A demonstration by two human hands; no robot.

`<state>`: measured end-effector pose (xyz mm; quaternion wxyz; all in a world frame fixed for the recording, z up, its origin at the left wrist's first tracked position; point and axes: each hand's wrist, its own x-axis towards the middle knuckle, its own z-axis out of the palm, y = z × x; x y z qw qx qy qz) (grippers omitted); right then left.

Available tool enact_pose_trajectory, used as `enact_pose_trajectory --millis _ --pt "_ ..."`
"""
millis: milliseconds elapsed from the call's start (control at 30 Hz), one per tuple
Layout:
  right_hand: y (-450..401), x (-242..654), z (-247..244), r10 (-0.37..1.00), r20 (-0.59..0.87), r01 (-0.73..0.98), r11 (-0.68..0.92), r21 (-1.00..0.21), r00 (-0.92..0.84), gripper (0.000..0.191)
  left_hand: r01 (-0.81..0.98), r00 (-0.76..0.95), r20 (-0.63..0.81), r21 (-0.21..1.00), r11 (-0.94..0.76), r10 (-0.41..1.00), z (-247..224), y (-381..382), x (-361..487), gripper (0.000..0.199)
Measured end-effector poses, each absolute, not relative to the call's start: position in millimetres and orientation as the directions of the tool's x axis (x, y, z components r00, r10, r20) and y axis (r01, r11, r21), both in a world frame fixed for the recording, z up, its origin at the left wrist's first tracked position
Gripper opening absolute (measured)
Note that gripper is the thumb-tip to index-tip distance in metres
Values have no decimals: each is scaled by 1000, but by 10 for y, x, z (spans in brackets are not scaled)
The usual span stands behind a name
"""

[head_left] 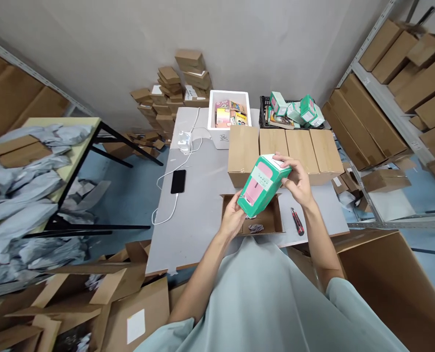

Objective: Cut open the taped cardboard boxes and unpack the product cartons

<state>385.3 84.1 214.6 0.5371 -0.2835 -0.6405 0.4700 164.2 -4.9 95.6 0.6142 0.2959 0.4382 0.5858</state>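
nearby, cutter (297,221) beside open carton (273,216), brown cartons (299,145) behind green box (263,187)

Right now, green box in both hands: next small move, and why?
I'd probably lower the green box into the open carton: the left hand and right hand hold it tilted over that opening, where crumpled paper shows inside.
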Motion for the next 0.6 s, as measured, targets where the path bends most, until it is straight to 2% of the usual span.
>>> enact_pose_trajectory --millis 133,200,267,333,433,500,600 --pt "1003 3976 1908 914 371 1 377 -926 -161 58 -479 -31 -114 873 85 993 1075 -52 1579 81" --pt "1101 4041 1724 938 313 83 328 -941 -151 76 -453 -25 -24 891 11 999 1194 -5 1505 90" --pt "1148 4066 1549 950 231 93 254 -963 -209 86 -346 -56 111 930 -123 992 1357 93 1423 91" --pt "1123 4034 1405 946 127 22 140 -990 -297 85 -156 -102 269 947 -282 958 1550 237 1353 84" --pt "980 3900 1245 897 -24 -101 -77 -992 -442 82 136 -135 445 893 -429 885 1830 499 1294 70" --pt "855 3788 1156 858 -70 -137 -161 -977 -510 84 264 -137 496 853 -451 857 1959 677 1277 61" --pt "678 3642 1027 844 -70 -208 -210 -955 -531 78 329 -112 473 848 -416 874 2017 917 1251 60"
